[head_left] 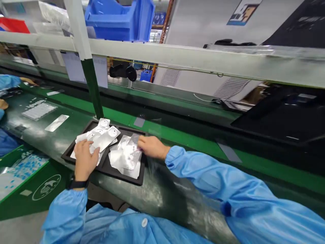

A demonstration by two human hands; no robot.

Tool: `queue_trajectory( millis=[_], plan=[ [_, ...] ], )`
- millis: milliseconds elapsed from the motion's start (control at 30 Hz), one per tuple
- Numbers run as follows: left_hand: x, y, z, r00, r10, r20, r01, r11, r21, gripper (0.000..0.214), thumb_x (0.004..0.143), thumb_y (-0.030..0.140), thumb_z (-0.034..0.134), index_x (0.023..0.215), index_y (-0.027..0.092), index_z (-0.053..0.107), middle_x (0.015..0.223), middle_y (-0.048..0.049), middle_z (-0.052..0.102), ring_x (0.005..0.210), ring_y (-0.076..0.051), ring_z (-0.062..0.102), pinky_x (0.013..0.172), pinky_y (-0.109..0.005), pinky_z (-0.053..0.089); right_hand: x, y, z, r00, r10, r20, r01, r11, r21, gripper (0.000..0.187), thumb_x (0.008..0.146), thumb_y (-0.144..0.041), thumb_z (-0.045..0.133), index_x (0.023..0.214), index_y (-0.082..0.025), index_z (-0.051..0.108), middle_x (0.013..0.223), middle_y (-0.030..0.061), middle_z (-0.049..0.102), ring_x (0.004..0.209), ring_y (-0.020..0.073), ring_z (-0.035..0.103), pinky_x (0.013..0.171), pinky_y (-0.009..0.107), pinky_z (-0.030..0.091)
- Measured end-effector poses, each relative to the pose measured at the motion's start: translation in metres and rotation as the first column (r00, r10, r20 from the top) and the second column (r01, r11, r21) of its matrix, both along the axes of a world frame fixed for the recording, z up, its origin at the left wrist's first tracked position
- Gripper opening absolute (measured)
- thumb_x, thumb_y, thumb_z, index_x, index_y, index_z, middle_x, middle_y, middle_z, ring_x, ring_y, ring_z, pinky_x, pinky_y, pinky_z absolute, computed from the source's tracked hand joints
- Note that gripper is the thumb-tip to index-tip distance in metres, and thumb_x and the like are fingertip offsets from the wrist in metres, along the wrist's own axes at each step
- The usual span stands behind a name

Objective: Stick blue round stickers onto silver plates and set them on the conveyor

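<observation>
Left hand [85, 157]: fingers spread, laid on the near-left side of a loose pile; whether it grips any piece cannot be told.

Right hand [151, 147]: thumb and fingertips pinched, apparently on an edge of clear film [134, 139].

Silvery plates [105, 139]: heaped beneath and just beyond the left hand, some with a round marking; probably light, thin, fairly stiff, slick and easily scratched; best taken singly by opposite edges.

Shiny sheets [123, 156]: loosely stacked just left of the right hand; likely slippery and quick to fan out; best held at a corner.

Black tray [122, 177]: two-compartment, between the hands, holding both lots.

Green bench [152, 200]: beneath the tray, nearer the body than the right hand.
</observation>
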State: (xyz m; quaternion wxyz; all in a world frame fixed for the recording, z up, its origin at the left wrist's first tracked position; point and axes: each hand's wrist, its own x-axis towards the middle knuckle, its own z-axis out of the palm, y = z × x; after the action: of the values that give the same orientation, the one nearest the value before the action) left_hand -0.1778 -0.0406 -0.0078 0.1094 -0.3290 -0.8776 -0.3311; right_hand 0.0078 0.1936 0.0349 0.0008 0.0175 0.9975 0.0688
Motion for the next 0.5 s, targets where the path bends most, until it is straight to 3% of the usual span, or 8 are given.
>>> queue_trajectory(
  millis=[100,233,367,500],
  plan=[
    [-0.004,0.032,-0.005,0.990,0.090,0.105,-0.060,0.963,-0.262,0.040,0.074,0.038,0.060,0.109,0.018,0.060,0.129,-0.0182,0.053,0.130,-0.037,0.041,0.106,-0.054,0.035,-0.001,-0.004,-0.026,0.989,0.136,0.051,-0.134,0.990,-0.048,0.022,0.096,-0.015,0.041,0.101,-0.014,0.062,0.099,0.0116,0.062,0.083,0.0201,0.060,0.067,0.030,0.044],
    [0.003,0.037,-0.010,0.981,0.185,0.061,-0.150,0.918,-0.367,0.037,0.073,0.037,0.064,0.107,0.021,0.062,0.121,-0.0151,0.059,0.118,-0.035,0.052,0.093,-0.048,0.046,-0.007,-0.005,-0.035,0.987,0.155,0.035,-0.148,0.977,-0.153,0.023,0.092,-0.010,0.042,0.102,-0.014,0.063,0.100,0.0128,0.061,0.088,0.0223,0.062,0.070,0.032,0.047],
    [-0.006,0.030,-0.006,0.969,0.247,-0.007,-0.227,0.882,-0.414,0.043,0.072,0.042,0.064,0.107,0.018,0.060,0.106,-0.0160,0.064,0.106,-0.034,0.059,0.085,-0.044,0.050,-0.017,0.001,-0.020,0.992,0.126,0.000,-0.120,0.941,-0.315,0.025,0.082,-0.009,0.053,0.104,-0.013,0.062,0.106,0.0139,0.060,0.088,0.0235,0.063,0.069,0.031,0.049],
    [-0.026,0.027,-0.004,0.978,0.209,-0.012,-0.195,0.889,-0.415,0.050,0.070,0.045,0.064,0.109,0.014,0.059,0.099,-0.0148,0.067,0.100,-0.034,0.062,0.087,-0.043,0.048,-0.055,0.007,0.006,0.996,-0.075,-0.039,0.048,0.881,-0.470,0.029,0.082,-0.021,0.056,0.108,-0.012,0.063,0.109,0.0149,0.061,0.089,0.0251,0.065,0.073,0.031,0.049]
  ],
)
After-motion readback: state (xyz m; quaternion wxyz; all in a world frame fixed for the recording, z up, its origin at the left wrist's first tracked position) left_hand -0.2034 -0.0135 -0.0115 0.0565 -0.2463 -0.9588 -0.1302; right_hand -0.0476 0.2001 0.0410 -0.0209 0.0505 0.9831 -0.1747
